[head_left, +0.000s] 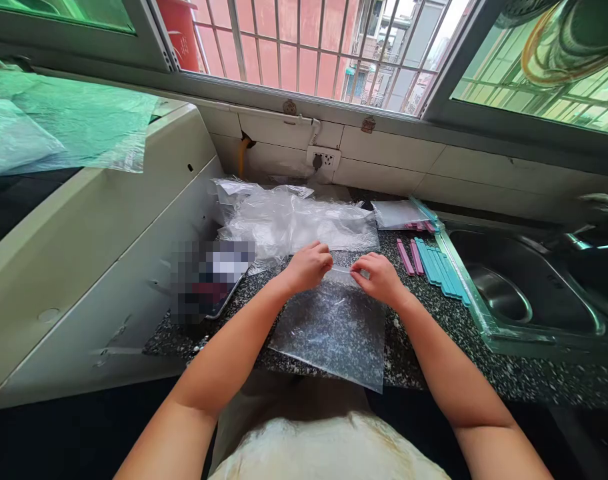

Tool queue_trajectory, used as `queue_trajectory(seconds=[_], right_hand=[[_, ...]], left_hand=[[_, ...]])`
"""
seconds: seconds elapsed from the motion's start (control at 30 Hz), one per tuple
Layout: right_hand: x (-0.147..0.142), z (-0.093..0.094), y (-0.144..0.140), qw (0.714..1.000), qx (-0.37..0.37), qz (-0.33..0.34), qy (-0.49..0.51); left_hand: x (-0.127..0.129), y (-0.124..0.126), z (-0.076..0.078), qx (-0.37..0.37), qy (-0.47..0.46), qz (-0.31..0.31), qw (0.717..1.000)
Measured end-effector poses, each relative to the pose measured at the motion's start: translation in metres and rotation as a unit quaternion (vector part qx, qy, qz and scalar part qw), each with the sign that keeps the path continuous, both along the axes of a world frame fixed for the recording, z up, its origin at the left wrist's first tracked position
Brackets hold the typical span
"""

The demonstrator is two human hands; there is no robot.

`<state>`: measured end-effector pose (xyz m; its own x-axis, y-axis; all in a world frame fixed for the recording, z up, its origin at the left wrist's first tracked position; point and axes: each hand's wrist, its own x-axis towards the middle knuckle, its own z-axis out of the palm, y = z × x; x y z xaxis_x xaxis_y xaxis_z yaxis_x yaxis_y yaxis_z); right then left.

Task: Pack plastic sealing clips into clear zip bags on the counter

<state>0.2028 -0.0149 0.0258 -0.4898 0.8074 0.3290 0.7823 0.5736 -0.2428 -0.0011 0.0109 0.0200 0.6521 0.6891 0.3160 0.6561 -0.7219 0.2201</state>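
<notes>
Two bare forearms extend from the bottom of the frame, uncovered from the elbows down, with no sleeves in sight. The left hand (pixel 308 265) and right hand (pixel 379 278) carry no gloves, rings, watch or bracelet that can be made out. Below, between the arms, a rounded stretch of cream, off-white clothing (pixel 324 447) shows softly creased fabric, plain and unprinted, with a slightly fuzzy look.

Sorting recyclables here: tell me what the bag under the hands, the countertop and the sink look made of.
Clear bag: thin glossy plastic film, see-through, wrinkled, pinched by left hand and right hand. Countertop: dark speckled stone, probably polished granite. Sink: brushed stainless steel, judging by its grey metallic sheen.
</notes>
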Motion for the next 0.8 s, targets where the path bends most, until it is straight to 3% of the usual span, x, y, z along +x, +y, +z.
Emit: queue_trajectory(seconds=[0.13,0.53,0.8], right_hand=[[-0.0004,-0.0013,0.0011,1.0,-0.01,0.002,0.003],[-0.0051,-0.005,-0.001,0.997,0.065,-0.009,-0.049],[-0.0087,-0.0014,-0.0056,0.992,0.103,-0.016,-0.076]], left_hand=[[-0.0007,0.0006,-0.0006,0.0,-0.003,0.0,1.0],[-0.0019,0.0009,-0.0007,-0.022,-0.009,0.005,1.0],[-0.0025,-0.0008,-0.0014,0.001,-0.015,0.011,1.0]])
